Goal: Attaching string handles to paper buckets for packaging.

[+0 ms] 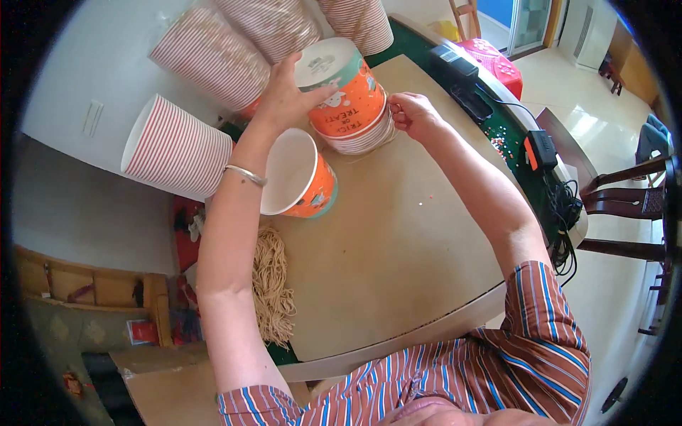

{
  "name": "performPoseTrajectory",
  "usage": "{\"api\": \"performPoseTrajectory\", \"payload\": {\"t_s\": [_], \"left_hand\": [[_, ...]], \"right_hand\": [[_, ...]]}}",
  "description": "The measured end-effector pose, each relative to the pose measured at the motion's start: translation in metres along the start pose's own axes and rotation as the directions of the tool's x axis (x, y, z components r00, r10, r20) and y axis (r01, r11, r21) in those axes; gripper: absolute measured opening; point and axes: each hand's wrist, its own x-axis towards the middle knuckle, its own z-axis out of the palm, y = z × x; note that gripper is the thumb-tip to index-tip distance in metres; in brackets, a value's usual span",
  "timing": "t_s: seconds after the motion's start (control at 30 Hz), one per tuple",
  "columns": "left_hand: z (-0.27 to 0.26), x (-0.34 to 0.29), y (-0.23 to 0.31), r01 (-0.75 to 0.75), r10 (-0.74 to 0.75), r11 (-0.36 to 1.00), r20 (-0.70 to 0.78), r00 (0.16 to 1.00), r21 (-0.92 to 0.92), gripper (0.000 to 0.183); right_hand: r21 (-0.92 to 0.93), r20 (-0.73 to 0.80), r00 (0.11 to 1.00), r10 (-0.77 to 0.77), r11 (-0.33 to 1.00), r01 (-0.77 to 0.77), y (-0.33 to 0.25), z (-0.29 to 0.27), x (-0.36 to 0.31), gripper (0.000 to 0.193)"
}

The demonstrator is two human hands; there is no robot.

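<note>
An upside-down orange paper bucket (348, 106) with a green band and a white base tops a small nested stack at the far middle of the table. My left hand (288, 99) grips its left side, thumb across the front and fingers near the base. At the stack's right side my right hand (415, 116) is closed in a pinch on a thin beige cord (390, 124), strands of which hang around the stacked rims. Another orange paper bucket (323, 188) lies tilted beside my left forearm, its white mouth facing left. A bundle of beige cords (272, 291) lies below it.
Nested red-and-white rimmed bucket stacks (181, 145) stand at the left and several wrapped ones (213, 57) at the back. Along the right edge are a black device (455, 64), an orange-and-black adapter (541, 150), tangled cables (563, 213) and scattered beads (506, 145). A wooden chair (625, 202) stands beyond.
</note>
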Motion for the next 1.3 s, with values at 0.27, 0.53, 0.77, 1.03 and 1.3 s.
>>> {"api": "performPoseTrajectory", "payload": {"t_s": [0.27,0.53,0.77,1.03,1.3], "left_hand": [[-0.001,-0.002,0.002,0.020,-0.020,1.000,0.007,1.000,-0.004,0.099],[-0.001,-0.004,0.008,0.020,-0.020,0.999,-0.008,1.000,0.045,0.098],[-0.003,-0.002,0.008,0.027,-0.027,1.000,0.019,0.999,0.008,0.098],[-0.003,-0.004,0.006,0.025,-0.025,0.999,0.020,0.999,-0.019,0.098],[0.000,-0.003,0.003,0.034,-0.034,0.999,0.015,0.999,0.002,0.100]], "right_hand": [[0.049,0.100,0.989,0.108,0.992,-0.113,0.001,-0.009,0.004,0.014],[-0.007,0.076,0.986,0.146,0.989,-0.146,-0.002,-0.004,-0.008,0.014],[0.000,0.092,0.985,0.144,0.990,-0.144,-0.003,-0.008,-0.009,0.015],[0.041,0.021,1.000,0.012,0.999,-0.013,-0.003,-0.005,-0.009,0.007],[-0.134,-0.026,1.000,0.012,0.991,-0.016,-0.006,0.000,0.001,0.005]]}}
